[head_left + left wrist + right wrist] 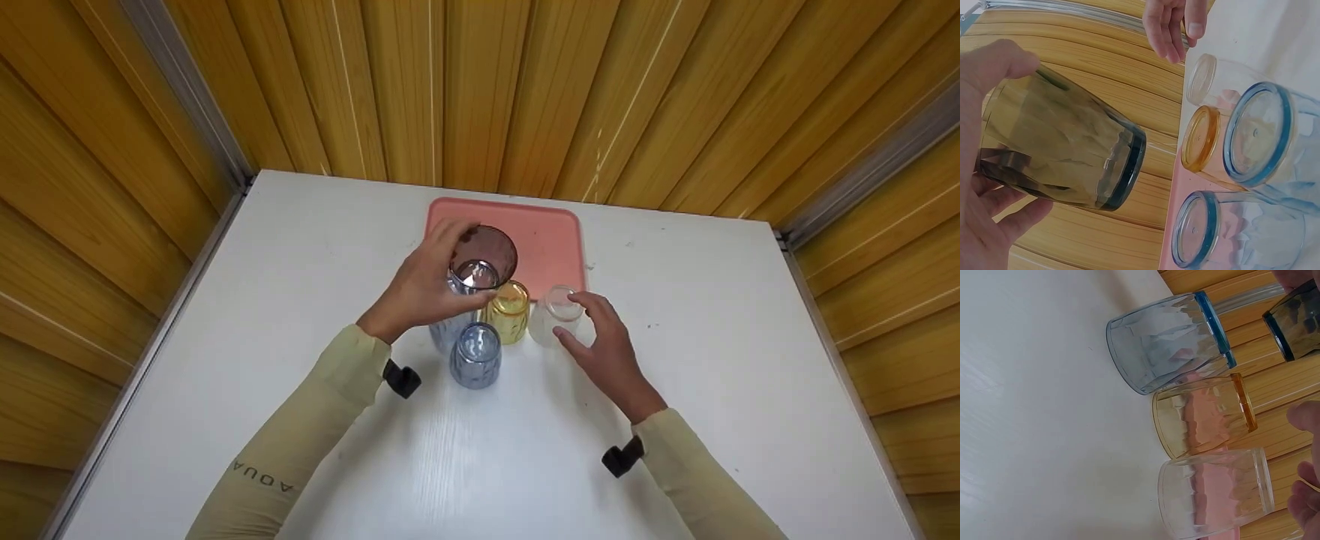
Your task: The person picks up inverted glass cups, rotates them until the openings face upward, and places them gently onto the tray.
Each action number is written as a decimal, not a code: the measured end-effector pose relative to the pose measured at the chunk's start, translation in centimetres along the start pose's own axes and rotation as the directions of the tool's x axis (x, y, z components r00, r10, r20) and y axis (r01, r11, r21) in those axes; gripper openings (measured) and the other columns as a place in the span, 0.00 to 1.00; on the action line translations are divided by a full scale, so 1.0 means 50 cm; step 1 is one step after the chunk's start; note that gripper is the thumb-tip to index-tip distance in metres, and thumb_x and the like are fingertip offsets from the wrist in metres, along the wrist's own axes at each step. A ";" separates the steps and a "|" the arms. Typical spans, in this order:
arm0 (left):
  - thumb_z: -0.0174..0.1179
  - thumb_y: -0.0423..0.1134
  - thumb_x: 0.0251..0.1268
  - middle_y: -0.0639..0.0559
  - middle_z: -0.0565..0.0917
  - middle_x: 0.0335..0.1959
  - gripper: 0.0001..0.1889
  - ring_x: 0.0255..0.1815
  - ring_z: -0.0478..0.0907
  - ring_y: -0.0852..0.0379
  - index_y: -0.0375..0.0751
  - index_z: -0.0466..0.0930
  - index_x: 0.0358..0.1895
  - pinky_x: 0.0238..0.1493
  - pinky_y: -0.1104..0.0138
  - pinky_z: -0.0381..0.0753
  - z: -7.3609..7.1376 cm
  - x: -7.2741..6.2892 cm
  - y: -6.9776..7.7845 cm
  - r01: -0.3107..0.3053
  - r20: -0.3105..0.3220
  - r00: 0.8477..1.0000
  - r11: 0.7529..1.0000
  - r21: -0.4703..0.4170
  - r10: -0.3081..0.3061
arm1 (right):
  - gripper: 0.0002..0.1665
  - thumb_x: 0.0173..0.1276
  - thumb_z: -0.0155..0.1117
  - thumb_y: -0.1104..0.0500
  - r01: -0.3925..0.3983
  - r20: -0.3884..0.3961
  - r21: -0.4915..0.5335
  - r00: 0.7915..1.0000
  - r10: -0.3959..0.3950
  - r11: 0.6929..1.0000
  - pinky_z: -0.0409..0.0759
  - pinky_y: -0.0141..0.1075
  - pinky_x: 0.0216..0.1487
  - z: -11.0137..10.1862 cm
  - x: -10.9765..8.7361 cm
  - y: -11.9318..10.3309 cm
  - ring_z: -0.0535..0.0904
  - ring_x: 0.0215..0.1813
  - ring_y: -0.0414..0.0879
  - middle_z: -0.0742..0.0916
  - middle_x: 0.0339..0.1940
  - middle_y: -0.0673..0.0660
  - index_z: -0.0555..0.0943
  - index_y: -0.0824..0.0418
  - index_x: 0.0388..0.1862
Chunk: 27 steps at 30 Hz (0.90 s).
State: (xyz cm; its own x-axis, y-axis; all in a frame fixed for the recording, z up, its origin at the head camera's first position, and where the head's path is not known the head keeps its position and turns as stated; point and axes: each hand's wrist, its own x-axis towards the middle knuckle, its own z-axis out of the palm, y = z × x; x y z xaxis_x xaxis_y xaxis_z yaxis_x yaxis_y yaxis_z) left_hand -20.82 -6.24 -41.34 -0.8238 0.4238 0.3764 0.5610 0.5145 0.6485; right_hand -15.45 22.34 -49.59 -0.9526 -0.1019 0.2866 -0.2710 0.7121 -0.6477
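Note:
My left hand grips a dark brown glass tumbler, thumb on one side and fingers on the other, holding it mouth up above the other glasses. Below it, two blue tumblers stand upside down, the farther one partly hidden by the left hand. Beside them are an upside-down yellow tumbler and an upside-down clear tumbler. My right hand hovers by the clear tumbler's raised base with thumb and fingers spread; the right wrist view shows a gap between them and the glass.
A pink tray lies on the white table behind the glasses, near the back edge. Yellow wood-look panels wall the table at the back and both sides.

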 end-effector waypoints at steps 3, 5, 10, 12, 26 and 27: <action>0.73 0.53 0.47 0.54 0.69 0.64 0.46 0.65 0.69 0.57 0.49 0.60 0.70 0.67 0.58 0.71 0.000 0.000 0.000 0.022 0.006 1.000 1.000 0.007 -0.022 | 0.32 0.63 0.69 0.57 -0.013 0.013 -0.005 1.000 0.013 1.000 0.73 0.46 0.67 0.000 0.001 0.001 0.70 0.68 0.49 0.75 0.64 0.55 0.71 0.59 0.64; 0.73 0.52 0.47 0.54 0.68 0.65 0.46 0.65 0.68 0.57 0.49 0.59 0.71 0.68 0.58 0.71 0.000 0.000 0.000 0.037 0.010 0.999 0.999 0.009 -0.037 | 0.32 0.63 0.69 0.57 -0.020 0.016 -0.012 1.000 0.020 1.000 0.72 0.48 0.68 0.000 0.001 0.002 0.70 0.68 0.50 0.75 0.64 0.56 0.70 0.58 0.64; 0.74 0.50 0.47 0.54 0.68 0.64 0.46 0.66 0.68 0.57 0.50 0.59 0.70 0.68 0.57 0.71 0.001 0.002 -0.002 0.054 0.005 0.999 0.999 0.007 -0.054 | 0.32 0.63 0.69 0.57 -0.030 0.015 -0.023 0.999 0.030 0.999 0.70 0.50 0.69 0.000 0.003 0.004 0.69 0.69 0.51 0.75 0.64 0.55 0.70 0.57 0.64; 0.74 0.50 0.46 0.54 0.69 0.64 0.46 0.65 0.69 0.57 0.51 0.59 0.70 0.68 0.57 0.71 0.002 0.003 -0.004 0.058 -0.002 0.998 0.998 0.006 -0.058 | 0.32 0.63 0.69 0.56 -0.033 0.017 -0.025 0.999 0.033 0.999 0.69 0.50 0.70 0.001 0.005 0.004 0.69 0.69 0.51 0.75 0.64 0.55 0.70 0.57 0.64; 0.73 0.54 0.47 0.54 0.69 0.64 0.46 0.67 0.68 0.57 0.52 0.58 0.71 0.68 0.58 0.71 -0.001 0.006 -0.012 0.086 -0.022 0.996 0.996 0.023 -0.086 | 0.31 0.65 0.67 0.55 -0.022 0.055 -0.053 0.998 0.025 0.998 0.66 0.51 0.71 0.006 0.022 0.004 0.65 0.71 0.50 0.73 0.66 0.54 0.70 0.55 0.66; 0.73 0.54 0.47 0.54 0.69 0.64 0.46 0.67 0.68 0.57 0.52 0.58 0.71 0.68 0.58 0.71 -0.001 0.007 -0.012 0.083 -0.023 0.996 0.996 0.024 -0.082 | 0.31 0.65 0.67 0.55 -0.018 0.057 -0.054 0.998 0.021 0.998 0.66 0.51 0.71 0.006 0.023 0.004 0.65 0.71 0.51 0.73 0.66 0.54 0.70 0.55 0.66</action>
State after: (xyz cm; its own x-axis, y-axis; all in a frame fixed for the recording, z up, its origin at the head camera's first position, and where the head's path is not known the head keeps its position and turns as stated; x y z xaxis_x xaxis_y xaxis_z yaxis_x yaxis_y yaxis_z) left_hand -21.44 -6.46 -41.58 -0.8689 0.3626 0.3370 0.4925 0.5654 0.6616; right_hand -16.67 22.15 -49.63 -0.9645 -0.1259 0.2321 -0.2456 0.7506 -0.6134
